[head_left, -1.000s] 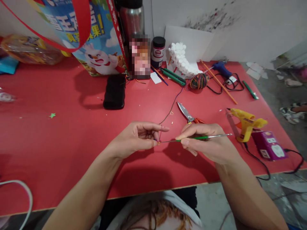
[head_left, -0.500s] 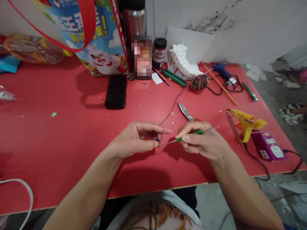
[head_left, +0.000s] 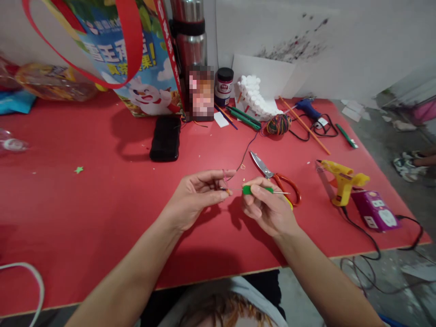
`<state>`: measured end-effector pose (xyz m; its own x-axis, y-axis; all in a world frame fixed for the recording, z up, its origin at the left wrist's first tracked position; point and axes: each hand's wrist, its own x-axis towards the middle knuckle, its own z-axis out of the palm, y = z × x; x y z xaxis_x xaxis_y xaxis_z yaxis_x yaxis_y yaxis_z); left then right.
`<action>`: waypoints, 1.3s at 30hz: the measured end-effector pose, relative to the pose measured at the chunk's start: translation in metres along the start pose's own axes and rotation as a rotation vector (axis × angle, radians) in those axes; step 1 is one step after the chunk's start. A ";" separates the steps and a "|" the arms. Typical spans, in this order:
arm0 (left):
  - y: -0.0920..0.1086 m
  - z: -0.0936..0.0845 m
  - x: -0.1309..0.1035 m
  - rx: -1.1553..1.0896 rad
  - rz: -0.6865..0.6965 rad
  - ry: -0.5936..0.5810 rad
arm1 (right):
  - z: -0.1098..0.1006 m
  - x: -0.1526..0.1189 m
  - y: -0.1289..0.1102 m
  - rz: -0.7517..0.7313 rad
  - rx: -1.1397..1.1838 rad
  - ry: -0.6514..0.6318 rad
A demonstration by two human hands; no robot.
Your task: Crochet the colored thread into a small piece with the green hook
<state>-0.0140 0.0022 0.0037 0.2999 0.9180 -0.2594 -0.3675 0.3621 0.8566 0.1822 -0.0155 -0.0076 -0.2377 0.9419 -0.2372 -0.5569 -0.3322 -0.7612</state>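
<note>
My right hand [head_left: 267, 204] pinches a crochet hook [head_left: 248, 190] by its green grip, its thin metal shaft pointing left toward my other hand. Yarn [head_left: 225, 178] loops over the raised index finger of my left hand [head_left: 199, 195], whose thumb and other fingers are closed on a small bit of yarn work, mostly hidden. The hook's tip meets the yarn there. From that hand a dark strand runs back to a multicoloured yarn ball [head_left: 278, 124]. Scissors [head_left: 261, 164] with orange handles lie just behind my right hand.
On the red table [head_left: 102, 218] a yellow glue gun [head_left: 344, 179] stands beside a purple box [head_left: 376, 210] at right. Behind are a black phone-like case [head_left: 165, 138], a green cutter [head_left: 243, 118], a blue glue gun [head_left: 308, 109], a jar [head_left: 224, 86] and a large bag [head_left: 150, 68].
My right hand has shifted left and turned, so the hook lies more level with its back end lower. The scissors' handles have come into sight. The whole view has tilted slightly.
</note>
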 end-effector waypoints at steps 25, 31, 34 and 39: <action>0.002 0.001 0.004 -0.026 0.007 0.017 | -0.011 0.000 0.002 -0.165 -0.087 -0.026; 0.004 0.002 0.003 -0.088 -0.077 -0.023 | -0.013 -0.002 0.001 -0.175 -0.078 -0.048; 0.007 0.000 0.002 -0.102 -0.093 -0.037 | -0.016 -0.002 -0.001 -0.186 -0.082 -0.053; 0.008 -0.001 0.002 -0.074 -0.108 -0.032 | -0.019 0.000 -0.003 -0.196 -0.092 -0.074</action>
<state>-0.0168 0.0067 0.0096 0.3692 0.8676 -0.3332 -0.3952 0.4711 0.7886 0.1989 -0.0138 -0.0166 -0.1911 0.9809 -0.0369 -0.5244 -0.1338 -0.8409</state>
